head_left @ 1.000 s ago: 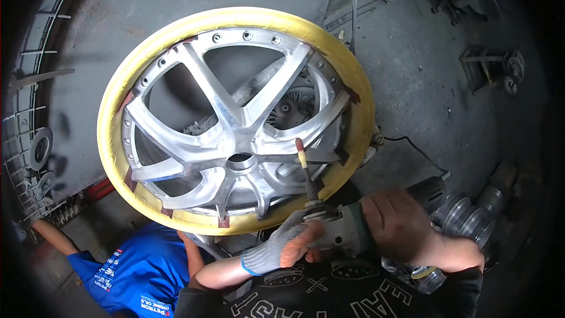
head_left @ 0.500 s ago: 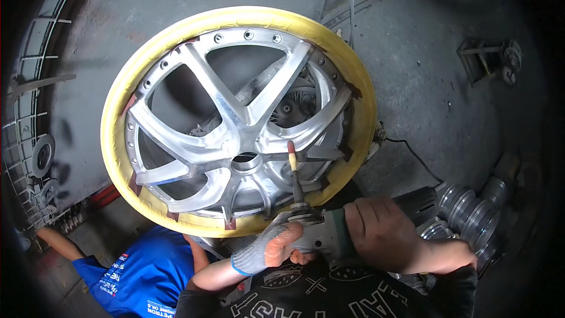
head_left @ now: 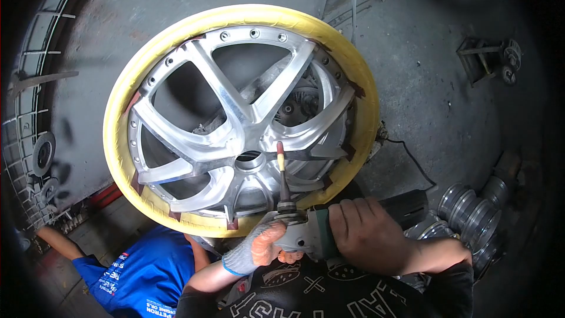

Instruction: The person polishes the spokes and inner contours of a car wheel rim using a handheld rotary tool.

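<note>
A silver alloy wheel with a yellow-wrapped outer rim fills the middle of the view. My left hand, in a grey and orange work glove, wraps around the head of a power grinder. Bare, my right hand grips the grinder's body from above. From the tool's head a dark spindle points at the wheel and ends in a small yellow and red tip. The tip overlaps a spoke right of the centre hole; whether it touches cannot be made out.
At lower left is a person in a blue shirt. A wire rack with round brushes runs along the left. Several metal rims are stacked at right, near a cord. Farther back stands a small metal stand.
The grinder and both hands have moved slightly left, bringing the tip closer to the wheel's centre hole. The wheel appears a little farther right in view.
</note>
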